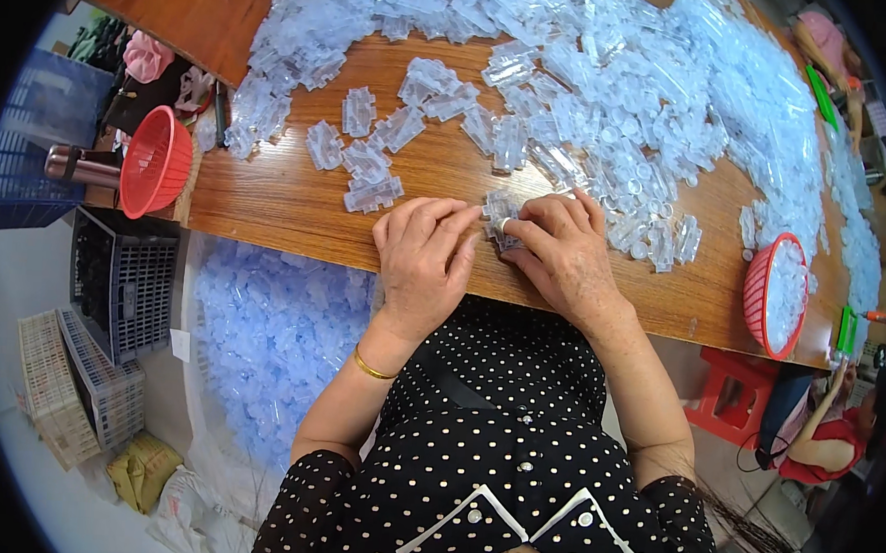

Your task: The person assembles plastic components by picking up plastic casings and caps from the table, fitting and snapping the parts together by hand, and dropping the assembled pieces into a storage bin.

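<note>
Clear plastic part (501,205): at the table's near edge, between the two hands; I take it as my landmark. Right hand (567,258) sits just right of it, thumb and forefinger closed narrow on its side; I read that grip as holding it. Left hand (422,250) is just left of it, fingers curled, tips at its edge; from here I can't tell whether that grip pinches or only steadies.

Handling, my judgement: thin, slick, likely to skid. I'd brace it with the left fingertips, press evenly with the right, keep the fingers off the top so I can see its edges, and not force it.

Outward: a loose group of similar clear parts (369,157) lies left of and beyond it on the wooden table (266,204). Small clear discs (643,173) lie to its right, a big heap of clear pieces (614,75) beyond. Well to its right, a filled red basket (756,291); well to its left, another red basket (177,167).
</note>
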A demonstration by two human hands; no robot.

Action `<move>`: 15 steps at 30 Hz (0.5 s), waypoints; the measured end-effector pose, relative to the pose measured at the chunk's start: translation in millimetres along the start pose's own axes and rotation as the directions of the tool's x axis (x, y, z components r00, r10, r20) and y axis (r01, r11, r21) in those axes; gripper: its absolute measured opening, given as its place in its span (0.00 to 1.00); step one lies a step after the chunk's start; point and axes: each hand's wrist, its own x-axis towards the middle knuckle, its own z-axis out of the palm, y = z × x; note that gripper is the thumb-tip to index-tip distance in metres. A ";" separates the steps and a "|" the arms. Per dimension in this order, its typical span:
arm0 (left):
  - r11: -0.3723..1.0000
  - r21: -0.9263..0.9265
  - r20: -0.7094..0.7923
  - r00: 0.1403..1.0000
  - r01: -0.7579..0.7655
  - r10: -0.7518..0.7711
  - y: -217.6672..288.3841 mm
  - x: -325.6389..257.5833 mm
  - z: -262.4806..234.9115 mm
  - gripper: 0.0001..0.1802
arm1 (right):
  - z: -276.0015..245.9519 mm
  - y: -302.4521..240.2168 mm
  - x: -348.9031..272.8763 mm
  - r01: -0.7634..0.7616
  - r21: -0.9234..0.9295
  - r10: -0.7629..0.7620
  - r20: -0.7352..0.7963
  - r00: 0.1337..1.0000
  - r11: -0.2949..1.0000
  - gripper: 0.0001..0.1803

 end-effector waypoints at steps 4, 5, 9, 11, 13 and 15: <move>0.993 -0.112 0.029 0.999 0.026 -0.023 6.2 7.9 6.3 0.22 | -6.4 -5.4 -11.2 -0.015 -0.013 0.015 0.006 1.000 1.000 0.25; 0.983 -0.179 0.068 0.997 0.045 -0.034 10.3 9.3 8.5 0.21 | -9.1 -6.9 -14.0 -0.025 -0.017 0.025 0.017 1.000 1.000 0.25; 0.993 -0.112 0.179 0.984 0.044 -0.024 13.2 13.7 14.2 0.18 | -12.6 -0.8 -26.4 0.017 0.012 -0.018 0.039 0.999 1.000 0.30; 0.994 -0.101 0.162 0.986 0.049 -0.032 15.7 13.9 18.7 0.18 | -21.7 15.8 -39.1 0.018 -0.044 -0.021 -0.079 0.997 0.999 0.30; 0.994 -0.076 0.153 0.986 0.073 -0.061 13.5 13.9 19.8 0.20 | -33.6 33.6 -50.8 -0.099 -0.106 0.086 -0.116 0.989 0.989 0.27; 0.991 -0.117 0.081 0.995 0.071 -0.062 16.0 15.3 23.3 0.21 | -44.3 43.1 -57.5 -0.160 -0.132 0.144 -0.123 0.982 0.978 0.24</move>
